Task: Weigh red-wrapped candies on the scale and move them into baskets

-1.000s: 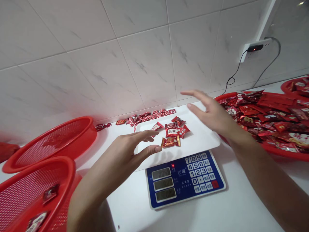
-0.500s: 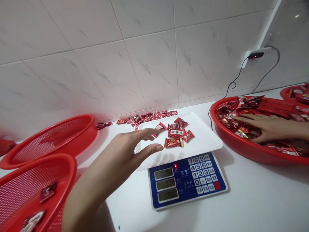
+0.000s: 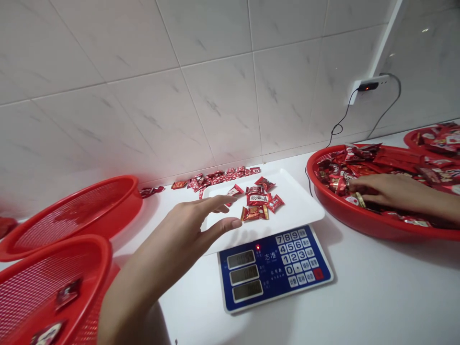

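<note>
The sweets (image 3: 258,199) lie mid-pan on the white pan (image 3: 302,206). At its nine o'clock the left hand (image 3: 194,220) hovers open, seemingly empty. At three o'clock the right hand (image 3: 384,188) dips into the basket (image 3: 330,206); its grip I cannot tell. Best pinch wrappers by their ends, keeping the pan untouched. Half a second ago, the right fingers were flatter; now they curl.

Small workshop or shop, hard to tell which
Blue-panelled digital scale (image 3: 276,273), large red plastic basket (image 3: 339,215) heaped with shiny red-wrapped sweets (image 3: 398,158), marbled white tiled wall (image 3: 223,105).
</note>
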Tool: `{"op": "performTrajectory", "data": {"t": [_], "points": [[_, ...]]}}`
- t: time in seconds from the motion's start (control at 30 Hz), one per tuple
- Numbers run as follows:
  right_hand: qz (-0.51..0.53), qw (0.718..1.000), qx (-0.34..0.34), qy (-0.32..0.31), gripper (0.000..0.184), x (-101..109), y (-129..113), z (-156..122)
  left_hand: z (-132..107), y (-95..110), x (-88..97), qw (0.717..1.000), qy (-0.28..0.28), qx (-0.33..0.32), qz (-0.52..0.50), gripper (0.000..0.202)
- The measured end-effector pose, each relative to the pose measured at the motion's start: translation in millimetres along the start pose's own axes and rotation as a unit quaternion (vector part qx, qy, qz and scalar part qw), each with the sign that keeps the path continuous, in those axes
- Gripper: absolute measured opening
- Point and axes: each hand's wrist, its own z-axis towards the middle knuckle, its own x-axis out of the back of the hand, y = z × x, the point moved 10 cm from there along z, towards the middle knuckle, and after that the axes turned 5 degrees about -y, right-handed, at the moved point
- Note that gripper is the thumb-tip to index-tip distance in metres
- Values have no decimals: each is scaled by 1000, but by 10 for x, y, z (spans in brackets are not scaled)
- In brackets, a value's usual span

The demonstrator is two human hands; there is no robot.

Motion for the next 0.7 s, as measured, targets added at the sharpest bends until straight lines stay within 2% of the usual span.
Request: {"op": "performTrajectory", "data": {"t": [0.17, 0.27, 0.37, 0.43, 0.5, 0.57, 0.63, 0.7], "points": [[22, 999, -42, -15, 38, 59, -65, -84, -14, -37, 15, 1000, -3, 11, -10, 44], [64, 991, -102, -58, 22, 148, 25, 24, -16, -55, 12, 1000, -4, 16, -9, 43], [120, 979, -162, -3, 7, 397, 58, 96, -11, -49, 8, 1000, -5, 12, -8, 43], [161, 971, -169, 46, 6, 499, -47, 85, -4, -45, 6, 1000, -5, 11, -8, 44], [199, 969, -144, 26, 5, 393, -263, 78, 3, -38, 6, 1000, -4, 8, -5, 44], [178, 981, -66, -26, 5, 208, -563, 100, 5, -33, 11, 1000, -2, 6, -3, 44], [36, 997, 34, -57, 13, 53, -798, 128, 2, -33, 16, 1000, -1, 5, -4, 44], [-132, 981, 103, -99, 28, -131, -814, 166, -3, -37, 27, 1000, 2, 4, -5, 45]]}}
